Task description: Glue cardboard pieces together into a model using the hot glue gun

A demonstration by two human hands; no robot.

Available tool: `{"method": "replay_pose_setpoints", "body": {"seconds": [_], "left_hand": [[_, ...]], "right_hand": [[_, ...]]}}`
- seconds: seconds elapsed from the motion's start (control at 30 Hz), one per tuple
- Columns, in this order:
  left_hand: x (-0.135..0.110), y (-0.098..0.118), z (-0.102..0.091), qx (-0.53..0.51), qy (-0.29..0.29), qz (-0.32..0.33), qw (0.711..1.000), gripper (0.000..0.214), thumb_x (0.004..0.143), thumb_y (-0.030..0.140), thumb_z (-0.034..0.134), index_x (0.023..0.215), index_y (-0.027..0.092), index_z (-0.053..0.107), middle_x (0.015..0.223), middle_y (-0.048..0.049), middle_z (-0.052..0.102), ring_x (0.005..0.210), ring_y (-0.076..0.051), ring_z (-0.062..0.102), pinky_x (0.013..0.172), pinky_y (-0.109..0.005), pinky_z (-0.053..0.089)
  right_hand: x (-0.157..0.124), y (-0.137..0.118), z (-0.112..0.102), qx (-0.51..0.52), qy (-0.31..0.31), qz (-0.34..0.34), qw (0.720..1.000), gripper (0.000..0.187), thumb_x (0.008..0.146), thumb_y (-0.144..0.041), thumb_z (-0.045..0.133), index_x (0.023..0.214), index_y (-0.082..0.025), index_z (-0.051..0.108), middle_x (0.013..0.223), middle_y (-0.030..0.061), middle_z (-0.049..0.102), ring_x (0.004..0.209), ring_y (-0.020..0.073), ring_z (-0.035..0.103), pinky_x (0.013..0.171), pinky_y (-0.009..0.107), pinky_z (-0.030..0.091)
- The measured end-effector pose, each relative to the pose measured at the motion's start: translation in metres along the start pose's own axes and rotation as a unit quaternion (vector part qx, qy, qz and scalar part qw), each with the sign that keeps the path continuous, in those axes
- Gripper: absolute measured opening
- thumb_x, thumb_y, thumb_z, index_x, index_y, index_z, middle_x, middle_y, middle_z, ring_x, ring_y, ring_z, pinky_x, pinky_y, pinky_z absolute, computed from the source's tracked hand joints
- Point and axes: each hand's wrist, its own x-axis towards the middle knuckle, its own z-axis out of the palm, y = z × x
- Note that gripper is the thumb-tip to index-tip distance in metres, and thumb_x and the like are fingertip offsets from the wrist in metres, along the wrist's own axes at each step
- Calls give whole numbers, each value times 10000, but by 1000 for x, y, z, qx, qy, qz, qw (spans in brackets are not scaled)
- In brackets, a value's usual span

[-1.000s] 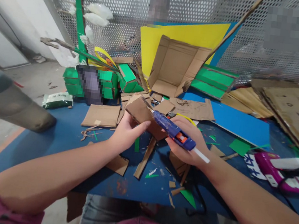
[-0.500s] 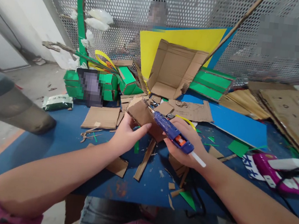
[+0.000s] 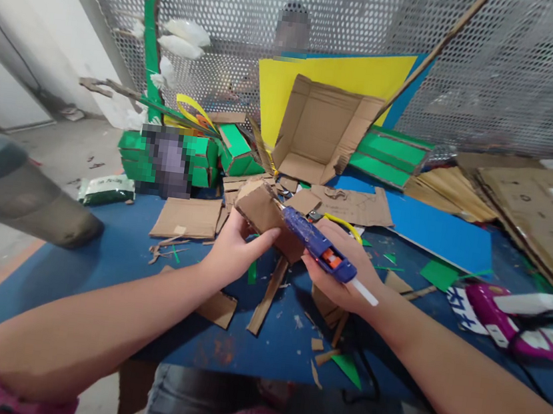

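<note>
My left hand (image 3: 237, 250) grips a small folded piece of brown cardboard (image 3: 262, 209) from its lower left side, the thumb lying across its front. In my right hand (image 3: 337, 265) is a blue glue gun (image 3: 313, 240), with a white glue stick (image 3: 365, 292) poking out of its back end. The gun's nozzle points up and left at the upper right edge of the cardboard piece; whether it touches cannot be made out. Below the hands, a narrow cardboard strip (image 3: 268, 297) lies on the blue table (image 3: 165, 328).
An open cardboard box (image 3: 324, 129) leans before a yellow board (image 3: 272, 102) at the back. Green-covered boxes (image 3: 388, 155) stand either side. A grey tumbler (image 3: 21, 189) is at left, a magenta-and-white power strip (image 3: 499, 318) at right. Cardboard scraps (image 3: 216, 307) litter the table.
The glue gun has shifted very slightly left along the cardboard edge in my right hand. My left hand and the cardboard piece have barely moved.
</note>
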Motion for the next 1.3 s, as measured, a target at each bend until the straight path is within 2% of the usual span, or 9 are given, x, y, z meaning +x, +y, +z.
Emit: {"method": "replay_pose_setpoints", "body": {"seconds": [0.43, 0.7, 0.97, 1.3], "left_hand": [[5, 3, 0, -30, 29, -11, 999, 778, 867, 541, 919, 1493, 258, 556, 1358, -119, 761, 1426, -348, 656, 1260, -530, 505], [6, 4, 2, -38, 29, -8, 999, 825, 855, 547, 927, 1523, 264, 536, 1424, -129, 741, 1448, -362, 646, 1253, -534, 516], [6, -1, 0, -28, 19, 1, 999, 789, 864, 550, 919, 1496, 260, 545, 1417, -127, 743, 1401, -333, 683, 1211, -492, 559], [7, 1, 1, -43, 28, -9, 999, 774, 840, 543, 939, 1456, 250, 573, 1424, -128, 746, 1399, -335, 684, 1206, -491, 562]], "right_hand": [[1, 6, -3, 0, -20, 6, 1000, 178, 1024, -259, 615, 922, -267, 470, 874, 36, 582, 800, 236, 550, 728, 408, 438], [1, 7, -5, 10, -27, 4, 1000, 187, 1027, -256, 624, 918, -264, 473, 875, 33, 566, 800, 237, 530, 733, 403, 421], [-1, 7, -1, 8, -18, 11, 1000, 137, 1036, -261, 618, 960, -254, 504, 907, 39, 595, 828, 231, 562, 751, 390, 434], [2, 6, -4, 10, -22, 13, 1000, 193, 1033, -261, 619, 914, -257, 467, 861, 29, 554, 787, 226, 516, 727, 389, 408]]}}
